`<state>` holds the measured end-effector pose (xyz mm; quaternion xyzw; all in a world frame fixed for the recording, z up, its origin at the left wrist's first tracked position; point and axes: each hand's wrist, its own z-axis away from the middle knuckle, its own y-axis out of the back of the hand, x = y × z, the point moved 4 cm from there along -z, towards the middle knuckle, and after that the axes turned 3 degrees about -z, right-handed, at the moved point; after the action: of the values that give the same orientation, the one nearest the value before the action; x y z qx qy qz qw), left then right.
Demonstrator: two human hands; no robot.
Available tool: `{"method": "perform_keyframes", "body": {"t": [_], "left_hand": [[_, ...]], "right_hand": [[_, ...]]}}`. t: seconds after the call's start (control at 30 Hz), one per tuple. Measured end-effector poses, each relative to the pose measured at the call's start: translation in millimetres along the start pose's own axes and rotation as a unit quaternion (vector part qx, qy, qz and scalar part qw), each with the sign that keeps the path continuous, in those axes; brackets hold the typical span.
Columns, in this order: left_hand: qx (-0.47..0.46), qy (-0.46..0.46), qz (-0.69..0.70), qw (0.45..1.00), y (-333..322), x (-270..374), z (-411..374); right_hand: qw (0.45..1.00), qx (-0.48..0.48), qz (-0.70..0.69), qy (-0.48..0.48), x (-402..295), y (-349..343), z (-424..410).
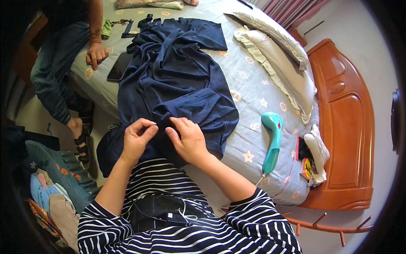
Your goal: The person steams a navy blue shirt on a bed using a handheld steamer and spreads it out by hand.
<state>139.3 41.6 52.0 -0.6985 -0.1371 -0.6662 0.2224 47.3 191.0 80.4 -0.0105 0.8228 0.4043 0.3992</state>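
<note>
A dark navy garment (pixel 177 73) lies in loose folds on the bed, its lower end hanging over the near edge towards my lap. My left hand (pixel 139 136) is held over this end, thumb and forefinger tips brought together. Whether something small is between them is too fine to see. Just to its right, my right hand (pixel 188 138) rests on the cloth, thumb apart from the forefinger. Its fingertips touch a raised fold; the fingers' undersides are hidden.
A person's hand (pixel 97 54) rests on the bed at left, near a black smartphone (pixel 120 67). At right lie a teal handheld garment steamer (pixel 272 143) with a cord and pillows (pixel 279 70), before a wooden headboard (pixel 345 127). Folded clothes (pixel 60 203) are at lower left.
</note>
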Motion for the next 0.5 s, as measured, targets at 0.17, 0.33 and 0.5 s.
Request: {"method": "perform_keyframes", "body": {"t": [0.17,0.33,0.5], "left_hand": [[-0.156,-0.092,-0.027,0.983,-43.1,18.6,18.8],[-0.085,-0.051,0.029,0.995,-55.5,16.6,22.1],[0.04,0.0,0.106,0.994,-59.1,5.3,23.3]], "right_hand": [[0.753,-0.139,-0.552,-0.329,26.4,-5.5,14.9],[0.832,-0.11,-0.442,-0.316,33.6,35.6,26.2],[0.771,0.011,-0.518,-0.37,46.3,66.9,42.1]]}}
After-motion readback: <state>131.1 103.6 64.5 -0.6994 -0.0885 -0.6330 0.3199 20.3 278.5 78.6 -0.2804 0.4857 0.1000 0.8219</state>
